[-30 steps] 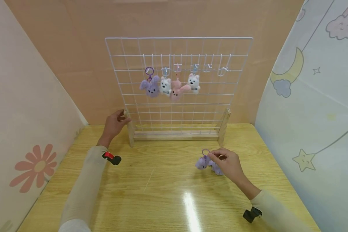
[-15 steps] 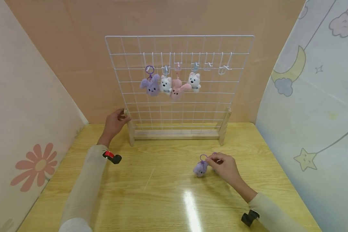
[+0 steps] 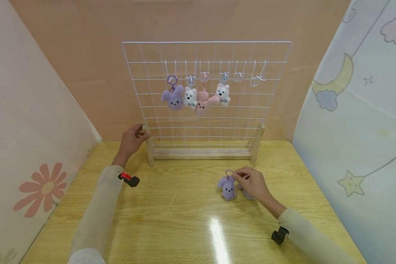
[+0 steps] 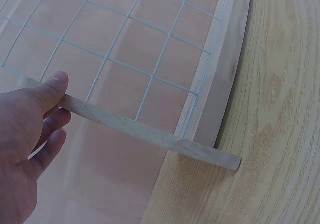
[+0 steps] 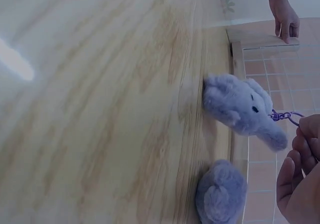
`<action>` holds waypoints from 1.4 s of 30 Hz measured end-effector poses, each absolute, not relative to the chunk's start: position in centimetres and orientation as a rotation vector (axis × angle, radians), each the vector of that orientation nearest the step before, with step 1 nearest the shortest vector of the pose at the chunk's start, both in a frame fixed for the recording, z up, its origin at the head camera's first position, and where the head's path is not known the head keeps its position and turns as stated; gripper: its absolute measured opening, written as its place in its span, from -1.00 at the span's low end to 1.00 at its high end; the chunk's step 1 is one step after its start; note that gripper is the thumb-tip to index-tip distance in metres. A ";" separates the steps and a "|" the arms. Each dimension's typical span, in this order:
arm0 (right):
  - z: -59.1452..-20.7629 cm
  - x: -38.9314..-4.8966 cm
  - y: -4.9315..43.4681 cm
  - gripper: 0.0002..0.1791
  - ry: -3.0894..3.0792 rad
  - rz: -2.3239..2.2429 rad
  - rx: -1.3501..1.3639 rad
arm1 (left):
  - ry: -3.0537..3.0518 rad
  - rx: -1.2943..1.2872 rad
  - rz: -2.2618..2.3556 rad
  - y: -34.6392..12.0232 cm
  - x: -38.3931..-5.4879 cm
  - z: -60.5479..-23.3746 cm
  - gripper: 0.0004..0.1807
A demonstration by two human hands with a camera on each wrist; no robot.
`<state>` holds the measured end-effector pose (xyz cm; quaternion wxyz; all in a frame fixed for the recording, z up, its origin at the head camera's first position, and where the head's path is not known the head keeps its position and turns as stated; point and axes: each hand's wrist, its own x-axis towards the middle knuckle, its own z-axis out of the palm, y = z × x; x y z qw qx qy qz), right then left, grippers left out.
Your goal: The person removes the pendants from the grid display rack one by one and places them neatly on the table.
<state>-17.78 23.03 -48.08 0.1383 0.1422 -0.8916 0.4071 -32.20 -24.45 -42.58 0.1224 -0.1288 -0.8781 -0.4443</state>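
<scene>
My right hand (image 3: 252, 181) pinches the purple ring of a purple plush rabbit keychain (image 3: 228, 190) by its edge. The plush hangs upright close over the table, facing the head camera, its long ear drooping in the right wrist view. Partly hidden behind that hand is a second purple plush keychain (image 5: 221, 194) on the table. On the left, my left hand (image 3: 132, 141) grips the wooden side post (image 4: 135, 126) of a white wire grid rack (image 3: 206, 42), thumb on the near face and fingertips just past its edge.
From hooks on the rack hang a purple rabbit plush (image 3: 175, 99), a white dog plush (image 3: 190, 98), a pink rabbit plush (image 3: 202, 104) and another white dog plush (image 3: 223, 94). Two bare hooks (image 3: 258, 79) stand at the right. Patterned walls (image 3: 363, 146) flank the wooden table (image 3: 171, 227).
The pinched plush has swung from tilted to upright and turned its face to the head camera. My right hand has dipped, then risen, shifting slightly left; the left hand keeps its hold on the post.
</scene>
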 end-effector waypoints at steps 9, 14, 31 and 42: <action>-49.0 -19.5 23.3 -0.87 -2.663 1.145 0.410 | -2.565 -0.380 -1.295 -24.2 -32.3 -42.6 -0.32; -49.4 -20.1 23.4 -0.87 -2.702 1.109 0.386 | -2.561 -0.385 -1.288 -24.1 -32.2 -42.4 -0.33; -50.0 -21.6 23.2 -0.89 -2.774 1.114 0.432 | -2.566 -0.382 -1.286 -24.1 -32.2 -42.3 -0.31; -50.3 -22.3 23.0 -0.88 -2.844 1.078 0.444 | -2.566 -0.385 -1.278 -24.4 -32.2 -42.7 -0.28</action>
